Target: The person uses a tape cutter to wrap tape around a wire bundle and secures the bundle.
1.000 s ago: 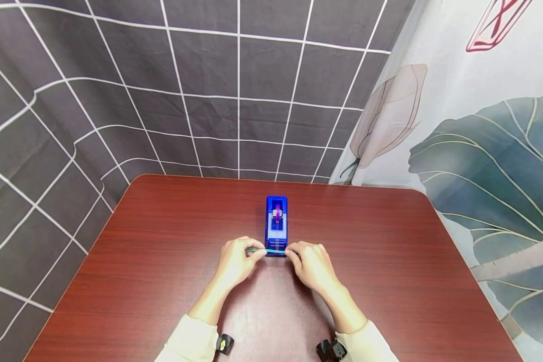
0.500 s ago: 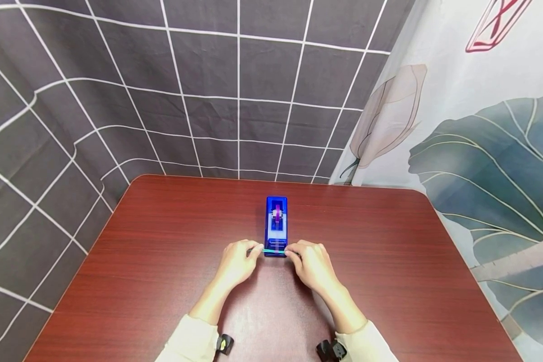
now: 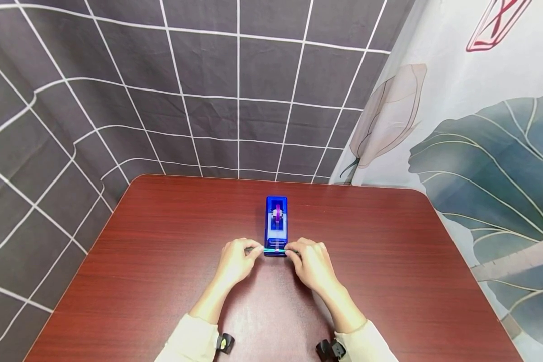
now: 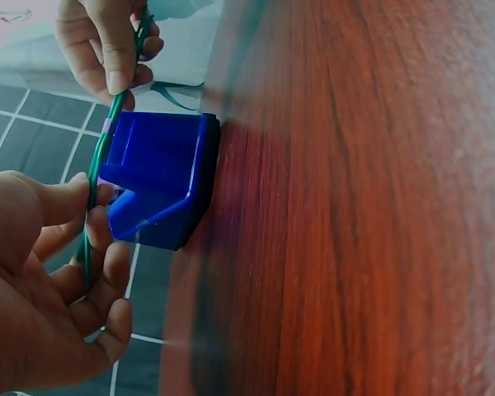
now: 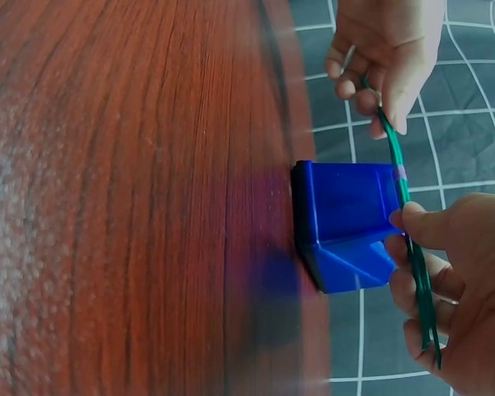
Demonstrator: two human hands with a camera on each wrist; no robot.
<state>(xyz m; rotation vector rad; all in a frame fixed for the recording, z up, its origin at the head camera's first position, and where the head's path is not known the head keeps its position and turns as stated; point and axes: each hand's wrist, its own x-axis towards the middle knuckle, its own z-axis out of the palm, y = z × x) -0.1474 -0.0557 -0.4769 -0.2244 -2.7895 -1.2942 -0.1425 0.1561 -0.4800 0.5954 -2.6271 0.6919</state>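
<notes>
A bundle of thin green strands [image 3: 273, 250] is stretched between the two hands, across the front end of a blue tape dispenser [image 3: 277, 229]. My left hand [image 3: 236, 260] pinches its left part between thumb and fingers. The right part is pinched by my right hand [image 3: 314, 262], and loose strand ends hang past the palm in the right wrist view. Between the hands, a short purple piece of tape [image 5: 399, 173] lies on the strands, close to the dispenser's cutting end. A purple tape roll [image 3: 277, 213] sits inside the dispenser. Whether the tape wraps fully round the strands cannot be seen.
The dispenser stands on a reddish-brown wooden table [image 3: 163, 241]. Behind and to the left hangs a dark grey cloth [image 3: 199, 65] with white grid lines. A white curtain [image 3: 443, 90] with leaf patterns hangs on the right.
Both hands stay almost in place at the dispenser's front. My left fingers have shifted slightly on the strands, and a pinkish spot of tape now shows on them in the head view.
</notes>
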